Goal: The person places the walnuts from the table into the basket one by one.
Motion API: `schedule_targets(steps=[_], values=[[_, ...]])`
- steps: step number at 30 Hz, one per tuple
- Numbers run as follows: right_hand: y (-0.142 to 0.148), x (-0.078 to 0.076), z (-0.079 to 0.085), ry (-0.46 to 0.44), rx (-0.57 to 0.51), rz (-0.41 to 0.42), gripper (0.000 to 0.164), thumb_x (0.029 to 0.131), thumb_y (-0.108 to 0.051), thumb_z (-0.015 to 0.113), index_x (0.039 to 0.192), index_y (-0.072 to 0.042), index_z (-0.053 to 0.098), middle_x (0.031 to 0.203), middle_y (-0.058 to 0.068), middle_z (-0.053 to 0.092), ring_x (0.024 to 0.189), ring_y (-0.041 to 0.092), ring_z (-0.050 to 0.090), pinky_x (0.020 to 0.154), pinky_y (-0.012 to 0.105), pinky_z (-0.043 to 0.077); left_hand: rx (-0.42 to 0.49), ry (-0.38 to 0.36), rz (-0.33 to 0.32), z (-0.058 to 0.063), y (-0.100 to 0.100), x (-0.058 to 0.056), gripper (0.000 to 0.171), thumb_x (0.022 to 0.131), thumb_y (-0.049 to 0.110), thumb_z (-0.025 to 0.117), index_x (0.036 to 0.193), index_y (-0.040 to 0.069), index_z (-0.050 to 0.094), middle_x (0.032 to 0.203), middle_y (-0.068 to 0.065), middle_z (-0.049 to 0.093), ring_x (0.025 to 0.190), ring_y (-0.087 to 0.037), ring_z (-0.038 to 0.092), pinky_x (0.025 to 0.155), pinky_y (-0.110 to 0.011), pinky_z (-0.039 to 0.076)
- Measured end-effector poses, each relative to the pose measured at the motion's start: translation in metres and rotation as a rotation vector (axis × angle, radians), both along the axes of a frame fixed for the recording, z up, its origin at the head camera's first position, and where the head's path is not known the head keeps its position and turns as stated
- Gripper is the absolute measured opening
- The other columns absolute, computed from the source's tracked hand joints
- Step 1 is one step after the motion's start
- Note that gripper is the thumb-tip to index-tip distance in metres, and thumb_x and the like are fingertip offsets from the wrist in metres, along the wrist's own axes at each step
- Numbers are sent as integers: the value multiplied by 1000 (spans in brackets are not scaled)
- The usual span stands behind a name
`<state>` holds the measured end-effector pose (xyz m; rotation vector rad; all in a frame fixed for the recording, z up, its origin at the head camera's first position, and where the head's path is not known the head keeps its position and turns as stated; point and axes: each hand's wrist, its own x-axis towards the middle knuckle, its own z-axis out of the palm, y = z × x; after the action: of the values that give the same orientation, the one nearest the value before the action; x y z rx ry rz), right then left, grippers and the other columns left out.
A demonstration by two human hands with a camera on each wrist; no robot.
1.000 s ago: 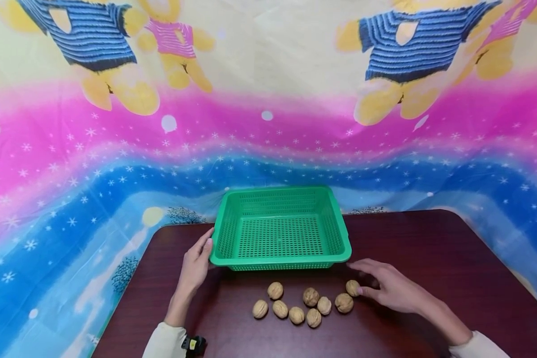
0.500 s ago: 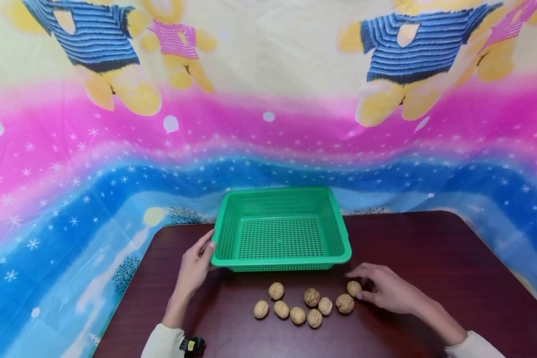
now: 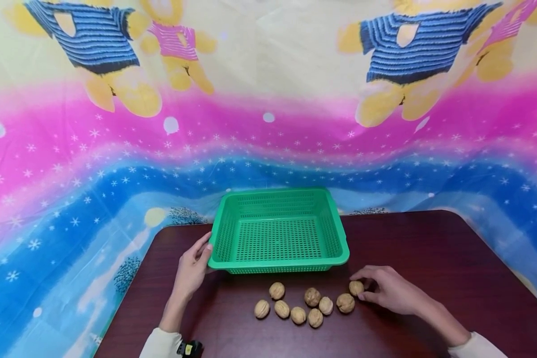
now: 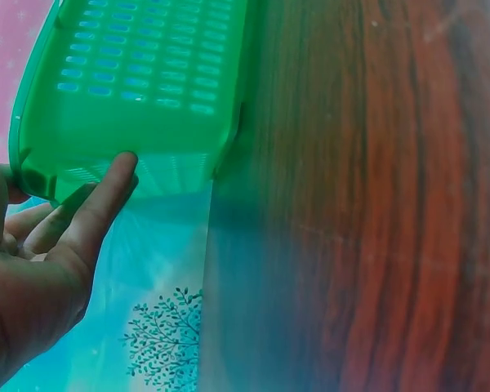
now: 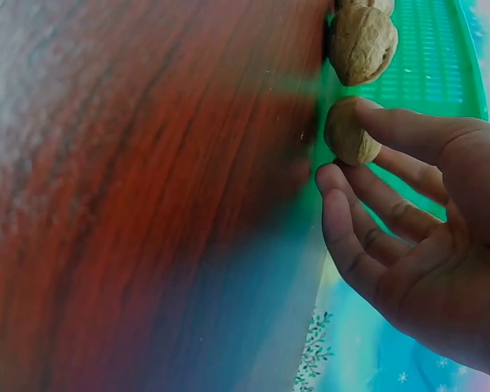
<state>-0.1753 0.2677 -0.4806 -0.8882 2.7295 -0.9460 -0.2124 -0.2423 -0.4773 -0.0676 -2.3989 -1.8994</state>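
Observation:
A green plastic basket [image 3: 277, 263] stands at the back of the dark table, with nothing inside. My left hand [image 3: 191, 271] holds its left end; in the left wrist view the thumb is at the rim and the fingers [image 4: 106, 200] lie along the outer wall. My right hand [image 3: 391, 291] pinches a walnut [image 3: 356, 288] at the right end of the group, thumb on one side and fingers on the other. Close beside it sits another walnut [image 3: 345, 303], seen above the pinched walnut [image 5: 347, 135] in the right wrist view.
Several more walnuts lie in a loose row before the basket, from the leftmost walnut [image 3: 261, 309] to a pale walnut [image 3: 325, 306]. Behind the table [image 3: 429, 248] hangs a printed cloth [image 3: 268, 149]. A small black device [image 3: 190, 348] is at the left cuff.
My right fingers have closed in around the end walnut, which sits slightly farther right. The basket has shifted a little to the left with my left hand.

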Motion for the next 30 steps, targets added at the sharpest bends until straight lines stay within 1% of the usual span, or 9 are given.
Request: schedule_targets(steps=[7,15,20,25,30], values=[[7,2,-1,56,-47,-58,36,94,-19,85,128,-9,76,113,-4,76,92,3,69,71,24,56,0,-1,0,-1,-1,2,50,116,24,51,165,18,45,152,-21,63,118,-39,74,81,-34,66],[10,2,9,61,-58,-98,36,96,-25,84,127,-9,76,111,-6,77,90,-3,67,70,23,56,2,-7,5,-1,-1,2,50,116,25,51,165,19,45,150,-21,64,114,-34,77,81,-33,66],[11,1,20,76,-88,-135,34,96,-26,83,127,-12,76,108,-9,77,89,-4,66,69,24,55,8,-4,8,-2,-1,2,49,116,25,51,165,19,45,149,-22,65,115,-35,76,81,-33,66],[11,1,35,107,-140,-192,32,96,-21,84,127,-17,77,103,-11,76,88,-2,66,69,25,55,16,-10,5,-2,-2,1,49,116,25,52,165,20,46,150,-21,64,115,-36,76,82,-33,66],[7,-3,52,92,-172,-248,34,97,-22,83,130,-16,76,111,-5,79,91,-2,69,76,24,59,22,-18,8,-2,-2,0,49,116,24,52,165,20,46,149,-21,65,115,-36,76,82,-33,66]])
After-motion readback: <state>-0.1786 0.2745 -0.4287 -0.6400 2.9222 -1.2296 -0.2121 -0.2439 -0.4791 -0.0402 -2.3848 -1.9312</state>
